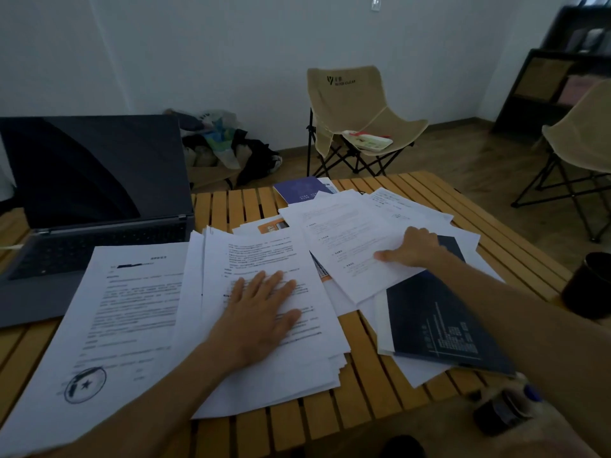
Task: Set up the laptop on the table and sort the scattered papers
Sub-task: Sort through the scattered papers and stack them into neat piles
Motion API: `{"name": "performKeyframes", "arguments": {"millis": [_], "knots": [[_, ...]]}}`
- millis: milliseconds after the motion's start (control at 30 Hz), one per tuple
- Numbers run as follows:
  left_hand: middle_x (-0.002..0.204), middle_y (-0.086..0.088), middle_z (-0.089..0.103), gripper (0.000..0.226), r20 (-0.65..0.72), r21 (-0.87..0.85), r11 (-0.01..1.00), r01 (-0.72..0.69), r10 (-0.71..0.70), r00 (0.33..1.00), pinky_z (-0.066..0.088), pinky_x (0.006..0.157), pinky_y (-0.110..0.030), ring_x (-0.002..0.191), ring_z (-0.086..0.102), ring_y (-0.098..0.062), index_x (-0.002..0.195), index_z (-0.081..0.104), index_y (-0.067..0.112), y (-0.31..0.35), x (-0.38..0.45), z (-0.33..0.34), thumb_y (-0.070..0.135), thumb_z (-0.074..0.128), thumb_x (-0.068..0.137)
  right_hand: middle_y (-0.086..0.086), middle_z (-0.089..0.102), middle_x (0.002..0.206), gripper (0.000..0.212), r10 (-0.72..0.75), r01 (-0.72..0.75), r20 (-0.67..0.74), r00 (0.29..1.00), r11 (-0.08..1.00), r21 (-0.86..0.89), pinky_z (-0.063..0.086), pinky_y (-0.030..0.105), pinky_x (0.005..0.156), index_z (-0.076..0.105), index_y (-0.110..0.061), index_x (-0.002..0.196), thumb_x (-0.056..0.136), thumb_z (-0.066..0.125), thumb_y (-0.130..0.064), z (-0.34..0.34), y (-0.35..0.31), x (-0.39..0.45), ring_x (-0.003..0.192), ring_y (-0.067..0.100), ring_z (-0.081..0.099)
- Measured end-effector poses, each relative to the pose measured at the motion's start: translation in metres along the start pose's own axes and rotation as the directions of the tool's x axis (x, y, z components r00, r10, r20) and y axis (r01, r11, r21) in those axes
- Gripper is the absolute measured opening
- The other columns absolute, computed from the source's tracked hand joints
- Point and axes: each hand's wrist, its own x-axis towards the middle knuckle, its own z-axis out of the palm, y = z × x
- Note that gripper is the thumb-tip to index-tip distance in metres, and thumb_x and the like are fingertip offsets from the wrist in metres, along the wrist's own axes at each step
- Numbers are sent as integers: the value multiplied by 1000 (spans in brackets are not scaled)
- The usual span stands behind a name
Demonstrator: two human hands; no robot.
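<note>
An open dark laptop (86, 206) stands at the left of the slatted wooden table (363, 385), its screen black. My left hand (261, 312) rests flat, fingers straight, on a thick stack of printed papers (264, 259) in the middle. A stamped sheet (109, 325) lies to its left, overlapping the laptop's front edge. My right hand (413, 247) pinches the right edge of a loose white sheet (350, 239), thumb on top. Beneath and beside that sheet lie more scattered sheets (406, 206) and a dark blue folder (433, 319).
A blue booklet (302, 190) lies at the table's far edge. A dark cup (588, 285) stands at the right edge and a small dark jar (502, 411) near the front right. Two beige folding chairs (350, 110) (582, 137) stand beyond, with bags (221, 143) by the wall.
</note>
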Motion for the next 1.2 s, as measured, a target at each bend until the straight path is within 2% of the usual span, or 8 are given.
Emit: {"name": "performKeyframes", "arguments": {"millis": [300,467,633,767,867,1000,1067,1200], "knots": [[164,12,-2,77,-18,-17,1000,-4,4,1000,-7,122,-46,150,-12,-14,154,4,40,0,-1,2,73,-2,85,13,57,127,66,-97,100,-28,995,971,215,45,42,97,49,-9,130,81,79,-40,-18,4,4,114,30,54],[164,12,-3,80,-16,-13,1000,-1,1,1000,-7,122,-46,150,-12,-15,155,3,39,2,-1,0,73,-5,83,4,65,94,24,-201,165,-375,905,978,-128,38,25,57,63,-11,107,98,58,-32,-14,5,-11,70,17,55],[164,11,0,82,-4,-19,1000,-5,5,1000,-7,122,-47,151,-9,-15,154,6,38,3,-2,-1,74,-4,82,6,67,91,17,-346,182,-542,766,925,-335,52,33,68,68,-10,97,98,55,-21,-29,3,-32,82,23,63],[161,6,22,66,-100,-307,951,36,-70,992,3,123,-46,149,11,-14,152,22,30,2,0,-17,63,20,95,9,51,68,27,-189,417,-692,696,892,175,43,30,56,56,-5,75,101,48,-10,-54,-17,-60,63,18,53],[148,0,41,54,-387,-450,893,4,-199,900,22,118,-51,138,34,-18,146,34,24,2,2,-45,53,27,101,6,50,71,29,105,324,-508,855,657,681,34,22,52,56,-7,75,101,46,-12,-62,-30,-87,62,14,45],[142,-5,45,55,-646,-402,912,-76,-224,730,33,110,-46,128,41,-22,141,40,17,11,0,-78,51,26,99,-3,61,89,19,-61,145,-134,989,572,807,41,19,60,65,-17,92,101,50,-11,-13,-54,-124,77,9,55],[150,-5,40,60,-557,-303,952,-53,-132,820,24,117,-45,138,34,-22,145,39,17,17,0,-75,52,27,97,2,64,98,17,-106,63,-3,994,572,818,53,24,70,66,-15,96,101,50,-13,23,-66,-134,86,14,61],[156,1,33,54,17,-89,996,14,-13,1000,14,120,-40,144,25,-18,146,40,27,5,1,-42,49,43,96,5,65,104,16,-107,-3,80,991,584,812,53,23,67,63,-13,109,101,49,-14,55,-79,-142,90,17,62]]}}
